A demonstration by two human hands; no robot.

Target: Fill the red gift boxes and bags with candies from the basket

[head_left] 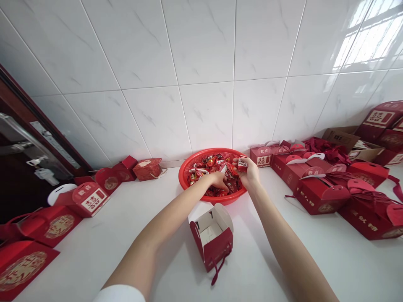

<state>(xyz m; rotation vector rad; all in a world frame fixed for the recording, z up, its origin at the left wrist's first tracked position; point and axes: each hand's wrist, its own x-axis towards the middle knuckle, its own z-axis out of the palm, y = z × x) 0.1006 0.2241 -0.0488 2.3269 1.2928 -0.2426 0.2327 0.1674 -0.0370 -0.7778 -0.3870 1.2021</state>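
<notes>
Lining the counter [110,233], red boxes [91,198] stand well left of the left hand [219,181], which dips among wrapped sweets [209,161] in a basket [182,178], its grip hard to tell; nearer the person stands an open box [219,248]. The right hand [251,171] clasps a small packet [242,164], other boxes [324,193] to its right.

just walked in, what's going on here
A person is going through red packets in a red basket by the wall. The left hand reaches down among them; whether it has hold of one is hard to tell. The right hand, at the basket's right rim, has a small red piece in its grip. An open box stands in front of the basket, between the arms, and more red boxes line both sides of the counter.
</notes>
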